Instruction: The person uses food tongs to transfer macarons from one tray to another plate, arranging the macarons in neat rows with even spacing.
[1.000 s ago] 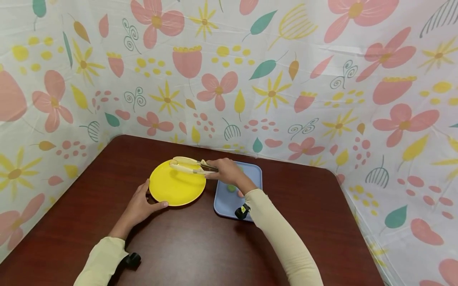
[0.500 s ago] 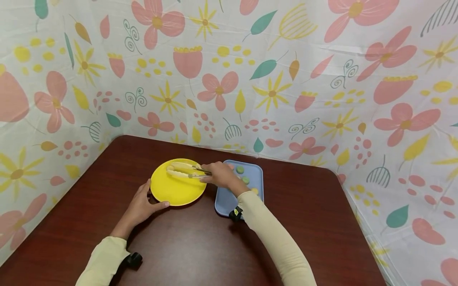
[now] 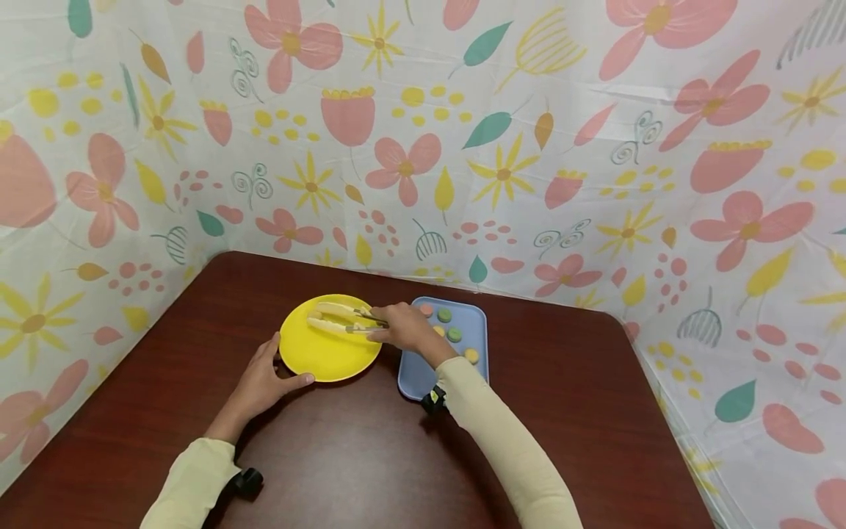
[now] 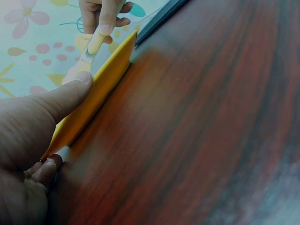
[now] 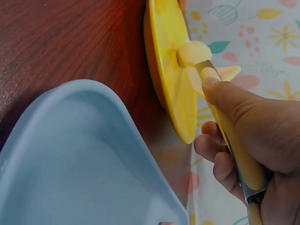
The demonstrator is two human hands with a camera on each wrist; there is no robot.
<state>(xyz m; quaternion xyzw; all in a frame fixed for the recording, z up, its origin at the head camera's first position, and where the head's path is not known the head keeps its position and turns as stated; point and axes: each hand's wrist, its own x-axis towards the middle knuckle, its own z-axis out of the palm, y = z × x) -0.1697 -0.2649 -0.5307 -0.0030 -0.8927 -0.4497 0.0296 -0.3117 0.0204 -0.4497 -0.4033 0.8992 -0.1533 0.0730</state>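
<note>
My left hand [image 3: 260, 378] grips the near-left rim of a round yellow plate [image 3: 324, 360], its thumb over the edge in the left wrist view. My right hand [image 3: 405, 325] holds a pair of tongs [image 3: 346, 310] with metal arms and cream tips. The tongs point left, low over the upper part of the plate, their tips apart in the head view. In the right wrist view the thumb presses along the yellow handle [image 5: 241, 164] and a pale tip [image 5: 194, 52] overlaps the plate. Whether anything sits between the tips, I cannot tell.
A blue rectangular tray [image 3: 413, 378] lies right of the plate, under my right forearm. It bears several small round macaron-like pieces, among them a green one [image 3: 444, 315] and a yellow one [image 3: 471, 355]. A flowered curtain [image 3: 423, 147] stands behind the brown table [image 3: 344, 455].
My right hand and the tongs have shifted a little left and down over the plate, uncovering more pieces on the tray. My left hand stays at the plate's rim.
</note>
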